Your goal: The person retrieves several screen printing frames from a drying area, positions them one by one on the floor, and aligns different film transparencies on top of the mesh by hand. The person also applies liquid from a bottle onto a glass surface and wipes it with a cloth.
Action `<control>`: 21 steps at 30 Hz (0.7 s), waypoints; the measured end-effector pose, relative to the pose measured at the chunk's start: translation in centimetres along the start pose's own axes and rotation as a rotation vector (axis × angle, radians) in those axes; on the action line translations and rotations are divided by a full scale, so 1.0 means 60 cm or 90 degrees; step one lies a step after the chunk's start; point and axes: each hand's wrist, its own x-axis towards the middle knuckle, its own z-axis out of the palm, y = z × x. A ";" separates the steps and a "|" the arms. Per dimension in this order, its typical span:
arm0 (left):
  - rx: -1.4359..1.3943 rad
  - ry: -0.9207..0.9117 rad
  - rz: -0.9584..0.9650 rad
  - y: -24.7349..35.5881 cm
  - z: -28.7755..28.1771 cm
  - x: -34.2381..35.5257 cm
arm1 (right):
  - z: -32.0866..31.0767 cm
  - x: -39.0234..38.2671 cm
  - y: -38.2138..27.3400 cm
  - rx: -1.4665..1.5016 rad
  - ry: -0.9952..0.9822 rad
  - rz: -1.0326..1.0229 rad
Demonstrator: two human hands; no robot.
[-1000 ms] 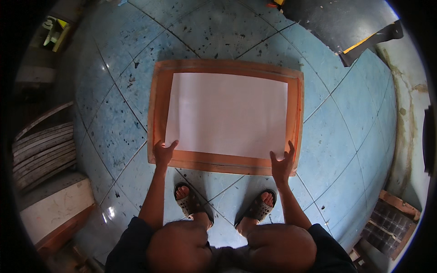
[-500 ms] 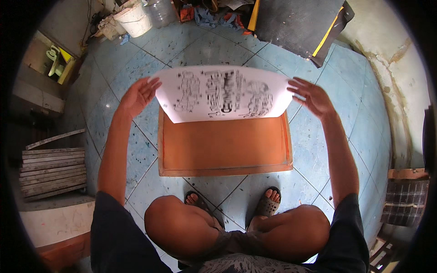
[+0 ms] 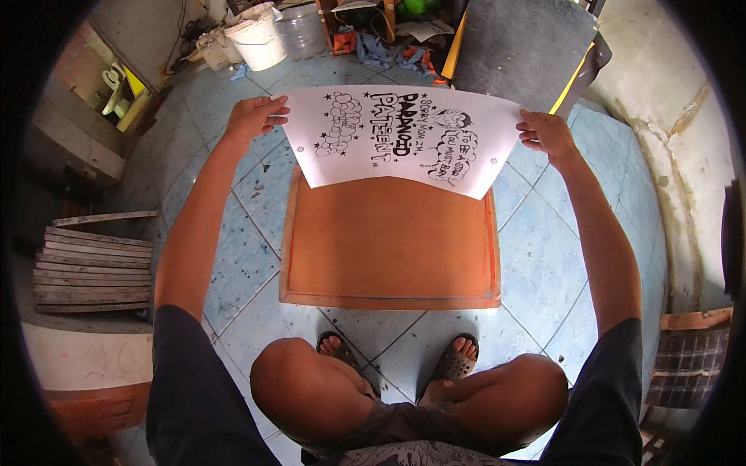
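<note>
Between my two hands stretches a white sheet of paper printed with black lettering and drawings, which stand sideways as I see them. My left hand pinches its far left corner, and my right hand pinches the far right corner. The sheet sags a little in the middle. Below it on the floor lies an orange-brown rectangular framed panel that looks like a printing screen. The paper's near edge hangs over the panel's far part and hides it; I cannot tell whether they touch.
Blue tiles cover the floor, with dark specks. A stack of flat frames stands at the left. At the back are a white bucket, a clear plastic container, blue rags and a large dark board.
Both hands have moved farther away and up with the paper. The sheet is now flatter and its print is sharp rather than blurred. More of the orange-brown panel shows.
</note>
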 end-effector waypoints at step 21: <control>0.016 0.024 -0.064 -0.048 0.048 0.104 | 0.015 0.115 0.071 -0.150 0.155 -0.008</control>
